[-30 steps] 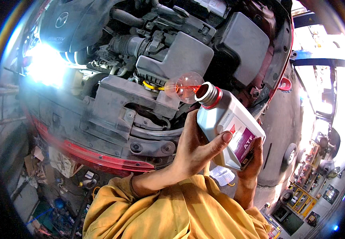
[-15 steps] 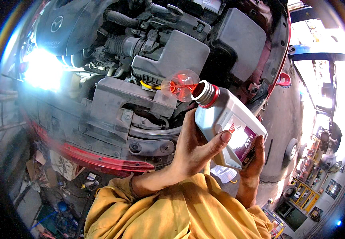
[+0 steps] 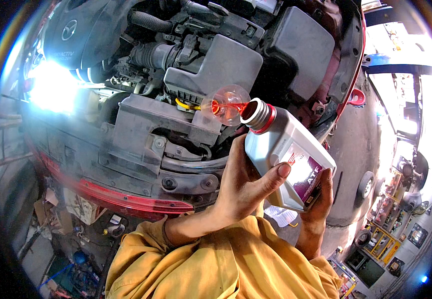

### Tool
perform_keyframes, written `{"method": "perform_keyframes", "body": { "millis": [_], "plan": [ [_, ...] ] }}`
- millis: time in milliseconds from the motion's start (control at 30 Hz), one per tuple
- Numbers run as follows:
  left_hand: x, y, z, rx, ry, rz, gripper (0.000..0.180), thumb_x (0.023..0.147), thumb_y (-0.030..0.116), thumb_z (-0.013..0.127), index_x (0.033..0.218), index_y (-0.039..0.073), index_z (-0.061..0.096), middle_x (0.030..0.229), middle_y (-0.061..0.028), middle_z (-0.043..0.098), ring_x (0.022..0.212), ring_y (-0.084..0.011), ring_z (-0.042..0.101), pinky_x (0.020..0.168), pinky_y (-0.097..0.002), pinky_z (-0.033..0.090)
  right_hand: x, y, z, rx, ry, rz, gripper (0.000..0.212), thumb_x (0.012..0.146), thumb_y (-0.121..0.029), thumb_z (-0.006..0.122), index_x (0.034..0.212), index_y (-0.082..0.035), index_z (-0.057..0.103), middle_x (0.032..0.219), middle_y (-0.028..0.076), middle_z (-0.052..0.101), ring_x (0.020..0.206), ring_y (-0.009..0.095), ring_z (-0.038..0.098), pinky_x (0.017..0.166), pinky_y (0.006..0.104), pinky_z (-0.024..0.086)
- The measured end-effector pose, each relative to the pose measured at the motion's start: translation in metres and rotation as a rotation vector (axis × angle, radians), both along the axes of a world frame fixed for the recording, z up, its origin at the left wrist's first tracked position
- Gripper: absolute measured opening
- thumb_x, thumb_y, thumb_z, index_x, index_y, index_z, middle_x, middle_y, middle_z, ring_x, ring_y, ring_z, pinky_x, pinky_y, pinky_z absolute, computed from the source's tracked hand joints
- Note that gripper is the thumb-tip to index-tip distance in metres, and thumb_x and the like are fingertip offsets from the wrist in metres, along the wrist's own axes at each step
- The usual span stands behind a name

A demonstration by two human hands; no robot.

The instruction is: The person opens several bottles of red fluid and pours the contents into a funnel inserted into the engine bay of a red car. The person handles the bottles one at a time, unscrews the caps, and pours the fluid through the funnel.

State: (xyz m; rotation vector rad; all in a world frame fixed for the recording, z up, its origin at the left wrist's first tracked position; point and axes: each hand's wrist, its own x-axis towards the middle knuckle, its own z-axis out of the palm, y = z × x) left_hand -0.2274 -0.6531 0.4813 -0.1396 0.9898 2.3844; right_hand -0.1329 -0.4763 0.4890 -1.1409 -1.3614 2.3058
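Head view, and from where I stand very little has changed over the last second. The scene has slid slightly toward the left of the frame, probably from a small turn of the head, and the glare on the purple label (image 3: 305, 177) has brightened. The grey bottle (image 3: 280, 142) sits right of centre, tipped much as it was, its mouth beside a clear round funnel (image 3: 232, 94); whether the two touch I can't tell. Red fluid (image 3: 234, 106) still runs from one toward the other, so I'd judge the pour steady and under way.

Both grips are clamped on the bottle: the left hand (image 3: 242, 189) cradles it behind the neck, thumb laid across the near side, while the right hand (image 3: 318, 204) wraps the base.

Under all this lies the open engine bay, dusty grey covers (image 3: 218, 65) filling the upper middle. A yellow loop (image 3: 187, 105) shows just left of the funnel. The car's red bumper (image 3: 126, 199) curves across the left below it, and a lamp (image 3: 54, 84) blazes at upper left.

Cardboard (image 3: 44, 209) and other clutter lie at lower left. On the right, a wheel (image 3: 365, 186) stands on the grey floor (image 3: 345, 199), with a yellow rack (image 3: 384, 245) at lower right and harsh brightness above. The wearer's yellow top (image 3: 201, 264) fills the bottom centre.
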Motion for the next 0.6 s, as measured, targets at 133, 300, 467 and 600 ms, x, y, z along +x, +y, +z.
{"method": "perform_keyframes", "body": {
  "millis": [133,300,467,600],
  "plan": [
    [0.0000,0.0001,0.0003,0.008,-0.023,-0.001,0.073,0.089,0.023,0.078,0.138,-0.003,0.030,0.126,-0.0108,0.048,0.117,-0.0158,0.049,0.102,-0.0328,0.041,-0.0016,-0.0016,0.0010,0.055,-0.047,-0.002,0.029,0.101,-0.037,0.055,0.101,-0.009,0.060,0.084,0.002,0.062,0.071,0.012,0.063,0.062,0.0288,0.054],
    [0.0022,0.0019,-0.0030,-0.040,0.042,0.028,0.069,0.090,0.022,0.075,0.141,0.000,0.034,0.129,-0.0108,0.054,0.117,-0.0181,0.054,0.102,-0.0360,0.043,-0.0010,0.0001,0.0019,0.053,-0.044,0.034,0.028,0.101,-0.037,0.056,0.101,-0.009,0.059,0.083,0.002,0.062,0.072,0.012,0.063,0.062,0.0284,0.054],
    [0.0050,0.0028,-0.0052,-0.050,0.030,0.041,0.066,0.091,0.021,0.074,0.143,0.002,0.037,0.129,-0.0108,0.057,0.117,-0.0192,0.056,0.102,-0.0373,0.043,-0.0010,0.0022,-0.0007,0.058,-0.039,0.029,0.025,0.101,-0.036,0.056,0.097,-0.011,0.058,0.077,-0.001,0.056,0.068,0.011,0.059,0.062,0.0280,0.052],
    [0.0040,0.0014,-0.0031,-0.075,0.041,0.029,0.065,0.092,0.021,0.073,0.142,0.002,0.037,0.128,-0.0108,0.057,0.117,-0.0192,0.056,0.101,-0.0368,0.043,-0.0003,0.0025,-0.0016,0.026,-0.017,-0.005,0.024,0.101,-0.035,0.056,0.096,-0.011,0.058,0.077,-0.001,0.056,0.067,0.011,0.058,0.060,0.0278,0.051]
  ]
}}
